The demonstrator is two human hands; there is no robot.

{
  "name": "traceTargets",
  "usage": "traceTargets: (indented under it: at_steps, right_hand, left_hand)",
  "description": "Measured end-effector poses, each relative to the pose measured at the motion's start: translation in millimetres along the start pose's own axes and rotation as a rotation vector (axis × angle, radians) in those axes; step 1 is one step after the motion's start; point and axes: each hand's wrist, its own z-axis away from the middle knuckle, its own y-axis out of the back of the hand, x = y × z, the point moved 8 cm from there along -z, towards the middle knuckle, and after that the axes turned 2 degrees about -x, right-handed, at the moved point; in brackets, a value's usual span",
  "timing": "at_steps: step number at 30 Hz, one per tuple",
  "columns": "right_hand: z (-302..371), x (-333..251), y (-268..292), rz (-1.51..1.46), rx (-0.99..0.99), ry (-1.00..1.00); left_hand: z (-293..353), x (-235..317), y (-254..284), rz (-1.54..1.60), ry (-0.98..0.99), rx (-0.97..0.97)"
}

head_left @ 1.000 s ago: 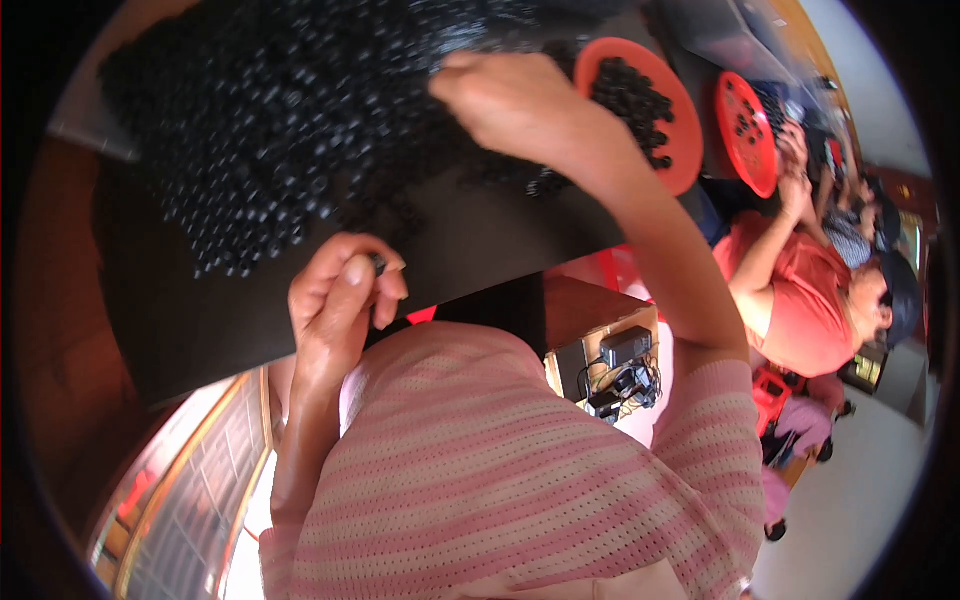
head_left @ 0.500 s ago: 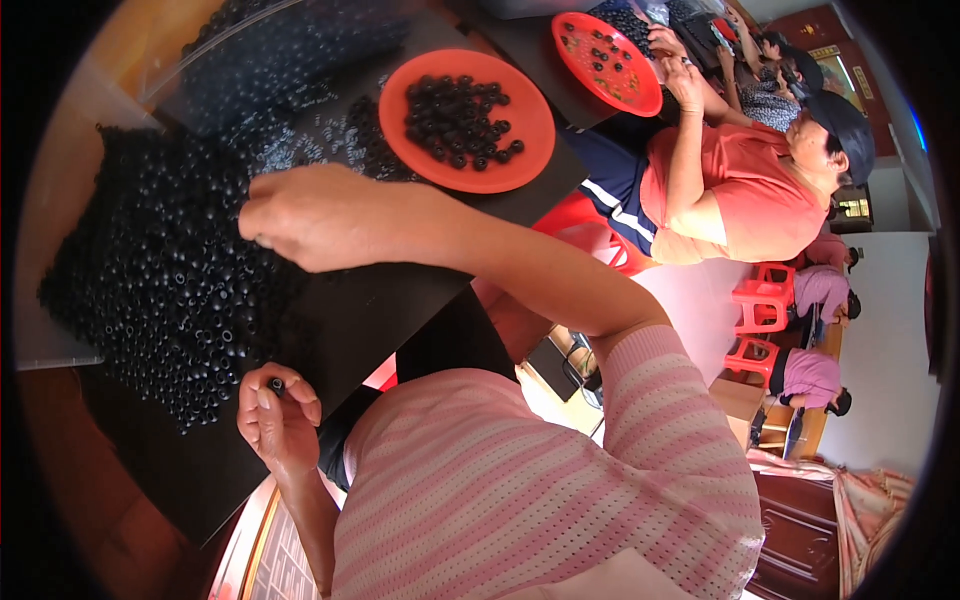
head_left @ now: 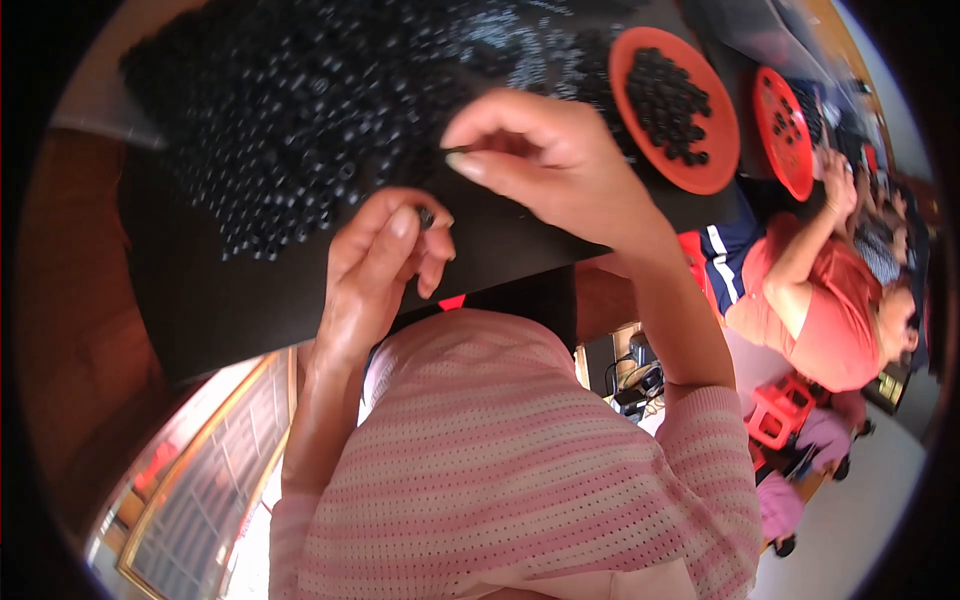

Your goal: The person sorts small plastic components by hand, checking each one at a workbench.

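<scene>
My left hand (head_left: pixel 365 265) is closed in a pinch on a small black ring-shaped piece (head_left: pixel 426 217), held between thumb and fingers just above the dark table. To its right, my right hand (head_left: pixel 565 165) is slightly blurred, thumb and forefinger pinched together. A thin dark piece (head_left: pixel 456 150) shows at those fingertips, too small to make out its kind. Beyond both hands spreads a large heap of small black ring-shaped pieces (head_left: pixel 290 140). Right of my right hand is an orange-red plate (head_left: pixel 722 160) carrying a cluster of rounder black pieces (head_left: pixel 665 105).
Shiny greyish small pieces (head_left: pixel 525 50) lie at the far side of the dark table (head_left: pixel 200 310), whose near edge runs before my body. A second red plate (head_left: pixel 800 180) stands farther right, by a seated co-worker in an orange shirt (head_left: pixel 830 320). Red stools (head_left: pixel 780 412) are behind.
The view has turned, shifting the scene rightward. My right hand has come back from the heap toward my left hand, now with a dark piece at its fingertips. My left hand still holds its piece.
</scene>
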Motion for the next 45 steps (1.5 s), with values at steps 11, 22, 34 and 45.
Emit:
traceTargets:
  at_steps: [11, 22, 34, 45]
  right_hand:
    - [12, -8, -24, -0.082, -0.046, 0.12]
    - [15, -14, -42, 0.159, -0.015, 0.234]
    - [26, -32, -46, 0.37, 0.053, 0.436]
    - [33, -28, -47, 0.388, 0.053, 0.451]
  left_hand:
    - [6, -3, 5, 0.221, 0.029, -0.01]
    - [13, -9, 8, 0.192, 0.002, 0.012]
    - [14, -12, 15, 0.233, 0.006, 0.005]
    - [15, -11, 9, 0.147, -0.035, -0.009]
